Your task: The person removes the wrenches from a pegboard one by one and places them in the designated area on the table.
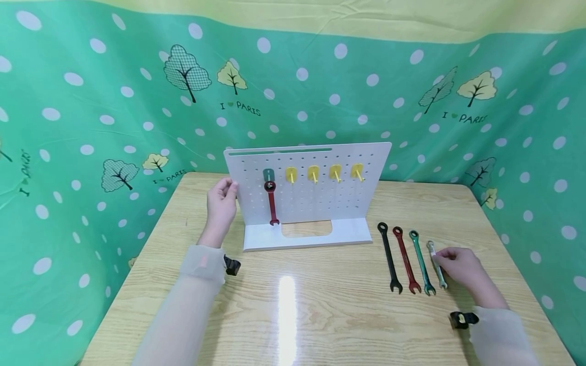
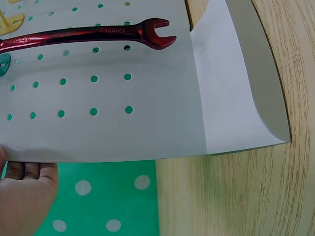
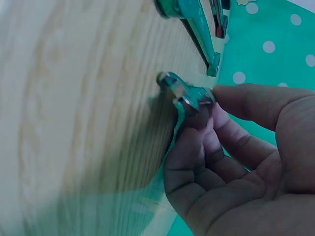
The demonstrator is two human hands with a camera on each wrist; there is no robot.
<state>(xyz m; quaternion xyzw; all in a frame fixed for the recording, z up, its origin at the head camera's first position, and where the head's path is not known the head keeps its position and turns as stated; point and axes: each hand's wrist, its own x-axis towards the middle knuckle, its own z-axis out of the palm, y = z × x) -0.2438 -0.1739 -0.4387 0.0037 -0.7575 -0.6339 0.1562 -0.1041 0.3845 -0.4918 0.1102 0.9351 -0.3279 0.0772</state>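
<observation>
My left hand [image 1: 223, 206] grips the left edge of a white pegboard [image 1: 302, 203], thumb in front and fingers behind, as the left wrist view [image 2: 27, 199] shows. A red combination wrench [image 1: 272, 203] hangs from the board's teal hook [image 1: 268, 175] by its ring end; "13mm" is readable on it in the left wrist view. My right hand [image 1: 464, 267] pinches a small silver combination wrench [image 1: 439, 274] at the right of the table. Left of it lie a green wrench [image 1: 421, 262], a red wrench [image 1: 405, 259] and a black wrench [image 1: 390, 259], ring ends away from me.
Several yellow hooks, such as the rightmost one [image 1: 357, 171], line the board to the right of the teal hook. The board's base [image 1: 261, 239] rests on a wooden table [image 1: 339, 305]. A green dotted cloth [image 1: 302, 112] hangs behind and at both sides.
</observation>
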